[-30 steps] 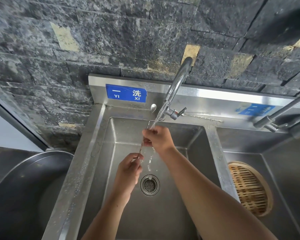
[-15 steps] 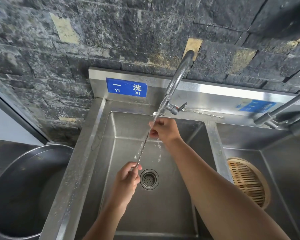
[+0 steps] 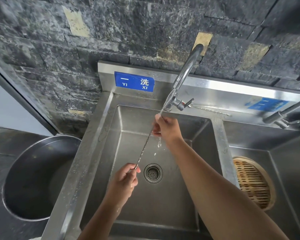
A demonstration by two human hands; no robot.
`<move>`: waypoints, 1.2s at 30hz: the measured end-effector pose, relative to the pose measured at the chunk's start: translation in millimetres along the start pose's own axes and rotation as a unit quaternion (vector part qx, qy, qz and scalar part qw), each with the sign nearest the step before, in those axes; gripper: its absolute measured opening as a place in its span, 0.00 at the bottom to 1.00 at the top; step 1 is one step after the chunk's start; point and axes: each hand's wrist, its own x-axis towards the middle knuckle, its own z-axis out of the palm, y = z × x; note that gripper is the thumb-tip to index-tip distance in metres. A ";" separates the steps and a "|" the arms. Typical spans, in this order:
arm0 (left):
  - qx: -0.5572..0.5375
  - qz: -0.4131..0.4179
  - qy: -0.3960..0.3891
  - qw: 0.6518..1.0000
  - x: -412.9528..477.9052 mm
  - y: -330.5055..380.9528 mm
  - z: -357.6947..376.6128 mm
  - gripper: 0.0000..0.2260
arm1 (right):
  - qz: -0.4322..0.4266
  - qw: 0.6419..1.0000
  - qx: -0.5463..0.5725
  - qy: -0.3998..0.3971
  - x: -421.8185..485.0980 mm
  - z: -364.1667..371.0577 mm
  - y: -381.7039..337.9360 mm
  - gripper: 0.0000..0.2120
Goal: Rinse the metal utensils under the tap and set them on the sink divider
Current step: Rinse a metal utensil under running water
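Both hands pinch one long, thin twisted metal skewer [image 3: 144, 149] – left hand [image 3: 125, 181] low, right hand [image 3: 166, 129] high. Water falls from the curved steel tap [image 3: 184, 78].

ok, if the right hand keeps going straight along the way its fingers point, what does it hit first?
Probably the tap: the right hand points up and back along the twisted metal rod toward its valve body. Depth is unclear from one view.

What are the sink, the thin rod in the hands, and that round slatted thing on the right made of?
Sink: looks like brushed stainless steel, grey with a dull sheen. Rod: shiny metal, seemingly twisted, probably steel. Round slatted thing: tan strips, likely bamboo or wood.
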 end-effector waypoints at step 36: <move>0.319 -0.003 0.018 0.948 125.8 -32.7 388.8 0.04 | 0.064 0.994 -0.080 -0.040 180.1 -357.0 73.4 0.07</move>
